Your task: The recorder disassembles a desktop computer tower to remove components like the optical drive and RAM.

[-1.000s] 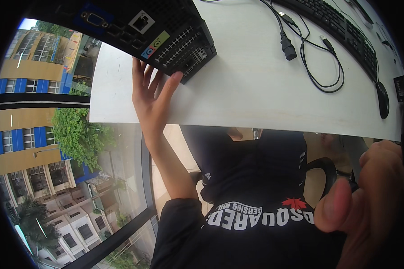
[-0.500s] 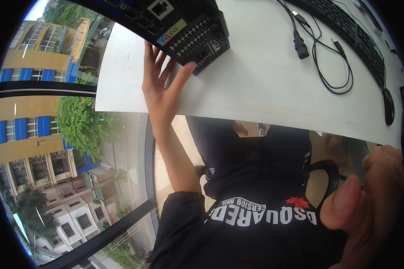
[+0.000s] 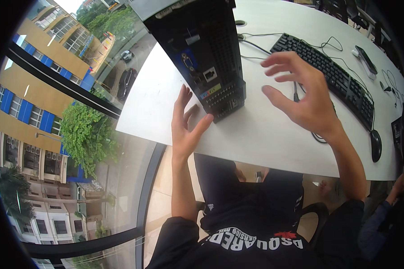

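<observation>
Both hands are spread, with neither closed around anything. With the black computer tower [image 3: 211, 54] as the clock's centre, the left hand [image 3: 187, 123] sits at seven o'clock, fingers loosely curved beside the casing. Its thumb tip lies at or just beside the lower corner; contact cannot be told for certain. The right hand [image 3: 303, 92] hangs between three and four o'clock, clear of the casing, thumb and fingers parted.

The tower appears to stand upright on the white table [image 3: 265, 143], at twelve o'clock from the person, its port side facing them. That side carries a blue video port [image 3: 186, 60], a network socket [image 3: 209, 74] and coloured audio jacks [image 3: 211, 91]. From the right hand, the black keyboard [image 3: 341, 80] lies at two o'clock and the black mouse [image 3: 376, 145] at four; part of a black cable [image 3: 296, 93] shows between its thumb and fingers.

The tower should handle as a stiff, fairly heavy box, tall enough on its narrow base to tip if pushed high up. Its flat side panels may be slippery. Palms pressed on opposite panels, with fingers under the bottom edges, look the surest hold; the sockets are fragile and best kept free of pressure.
</observation>
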`<state>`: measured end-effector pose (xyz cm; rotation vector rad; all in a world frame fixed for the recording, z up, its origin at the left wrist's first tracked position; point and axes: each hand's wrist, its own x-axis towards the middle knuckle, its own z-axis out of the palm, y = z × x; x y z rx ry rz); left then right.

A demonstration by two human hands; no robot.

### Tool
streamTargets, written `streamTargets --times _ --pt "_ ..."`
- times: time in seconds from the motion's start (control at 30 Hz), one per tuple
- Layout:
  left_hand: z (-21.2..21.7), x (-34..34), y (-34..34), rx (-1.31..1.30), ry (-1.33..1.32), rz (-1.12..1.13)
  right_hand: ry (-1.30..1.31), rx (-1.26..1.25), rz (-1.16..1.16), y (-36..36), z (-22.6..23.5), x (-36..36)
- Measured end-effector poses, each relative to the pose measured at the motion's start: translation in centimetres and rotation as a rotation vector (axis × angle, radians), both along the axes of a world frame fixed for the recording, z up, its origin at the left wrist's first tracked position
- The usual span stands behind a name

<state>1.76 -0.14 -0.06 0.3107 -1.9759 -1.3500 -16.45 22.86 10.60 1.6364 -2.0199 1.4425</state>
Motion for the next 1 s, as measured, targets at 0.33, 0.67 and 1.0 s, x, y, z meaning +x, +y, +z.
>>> streamTargets --times 0.33,0.67,1.0 --pt "7.5 -4.9 7.5 -0.394 0.234 0.575 -0.746 -0.325 0.259 -11.3 3.6 -3.5" --pt "10.8 -7.5 8.7 -0.391 0.285 0.637 -0.563 -0.507 0.41 -12.5 9.0 -4.7" --pt "10.7 -10.2 8.6 -0.466 0.252 0.88 -0.72 -0.444 0.343 -12.2 8.9 -6.8"
